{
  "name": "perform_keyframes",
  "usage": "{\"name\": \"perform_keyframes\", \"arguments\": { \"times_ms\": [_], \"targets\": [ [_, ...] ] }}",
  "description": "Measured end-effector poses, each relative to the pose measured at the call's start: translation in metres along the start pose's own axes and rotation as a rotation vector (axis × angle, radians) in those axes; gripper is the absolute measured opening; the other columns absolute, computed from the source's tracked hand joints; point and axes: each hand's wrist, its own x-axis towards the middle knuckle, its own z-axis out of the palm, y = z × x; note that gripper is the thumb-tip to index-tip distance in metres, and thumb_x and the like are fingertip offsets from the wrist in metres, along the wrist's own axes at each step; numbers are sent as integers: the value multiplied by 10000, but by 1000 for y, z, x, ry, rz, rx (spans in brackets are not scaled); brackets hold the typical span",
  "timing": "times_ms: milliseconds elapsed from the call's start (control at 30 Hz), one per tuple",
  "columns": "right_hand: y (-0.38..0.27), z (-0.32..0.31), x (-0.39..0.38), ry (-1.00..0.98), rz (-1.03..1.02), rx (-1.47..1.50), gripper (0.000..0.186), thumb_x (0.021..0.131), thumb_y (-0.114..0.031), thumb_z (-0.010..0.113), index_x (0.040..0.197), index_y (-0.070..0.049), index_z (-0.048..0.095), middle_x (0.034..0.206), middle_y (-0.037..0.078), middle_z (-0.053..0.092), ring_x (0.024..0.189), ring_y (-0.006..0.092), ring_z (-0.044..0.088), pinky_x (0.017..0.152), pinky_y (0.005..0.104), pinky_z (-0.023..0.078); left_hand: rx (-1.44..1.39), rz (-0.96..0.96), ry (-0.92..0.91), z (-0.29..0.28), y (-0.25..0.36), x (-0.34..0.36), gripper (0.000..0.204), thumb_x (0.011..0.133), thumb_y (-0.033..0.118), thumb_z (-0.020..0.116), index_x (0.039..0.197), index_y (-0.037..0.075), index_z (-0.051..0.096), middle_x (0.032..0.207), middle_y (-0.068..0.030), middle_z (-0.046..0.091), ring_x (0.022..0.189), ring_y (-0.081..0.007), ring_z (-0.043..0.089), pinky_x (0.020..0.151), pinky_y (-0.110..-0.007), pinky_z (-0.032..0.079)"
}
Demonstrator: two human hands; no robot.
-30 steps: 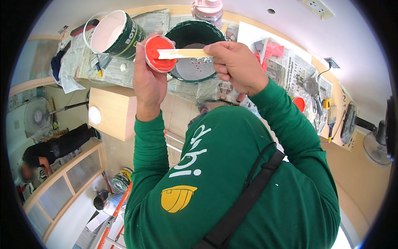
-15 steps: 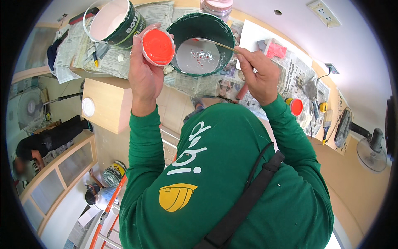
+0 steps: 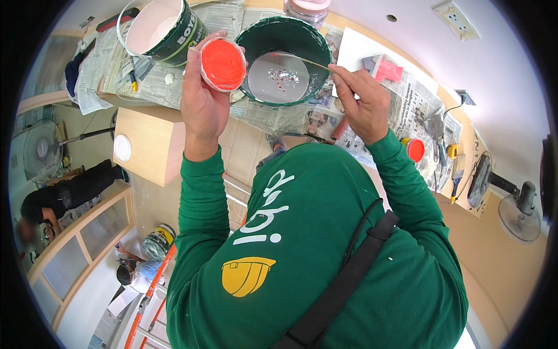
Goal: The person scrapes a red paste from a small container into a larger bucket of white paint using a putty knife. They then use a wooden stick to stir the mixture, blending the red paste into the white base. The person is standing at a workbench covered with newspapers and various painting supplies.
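My left hand (image 3: pixel 203 107) is closed round a small round tub of bright red paint (image 3: pixel 224 64), tilted so its open top shows. Just right of the tub stands a dark green bucket (image 3: pixel 318 46) with pale grey paint (image 3: pixel 267 87) inside, dotted with red drops and whitish flecks. My right hand (image 3: pixel 366 102) pinches one end of a thin stick (image 3: pixel 311 61) at the bucket's right rim. The stick reaches across the bucket above the paint, its far tip reddish.
Newspaper (image 3: pixel 407 110) covers the worktop. A tilted green pail (image 3: pixel 174 41) of pale paint stands left; a pink-lidded jar (image 3: pixel 308 10) is behind the bucket. Rightward lie another red paint tub (image 3: pixel 414 149) and a brush (image 3: pixel 458 171). An orange ladder (image 3: pixel 148 296) and two people are lower left.
The stick has turned slightly in my right hand and now looks thinner. My left hand and the red paint tub have hardly moved.
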Motion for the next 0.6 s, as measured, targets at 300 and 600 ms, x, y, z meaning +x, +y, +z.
{"name": "perform_keyframes", "arguments": {
  "times_ms": [300, 600],
  "targets": [
    [2, 0, 2, -33, 7, -19, 228, 971, -62, 735, 1192, -59, 789, 741, 51, 617, 631, 131, 570, 578, 288, 443, 14, 8, 3, -2, -3, 1, 572, 1155, 431, 312, 1411, -28, 539, 1213, -178, 688, 1134, -250, 684, 960, -380, 580],
    [9, 4, 0, 29, 127, 111, 221, 975, -133, 733, 1180, -69, 787, 701, 23, 572, 595, 129, 532, 561, 314, 436, 62, 8, -11, 2, -1, 1, 600, 1152, 421, 307, 1424, -71, 518, 1334, -208, 638, 1159, -317, 669, 947, -429, 595]
  ]
}}
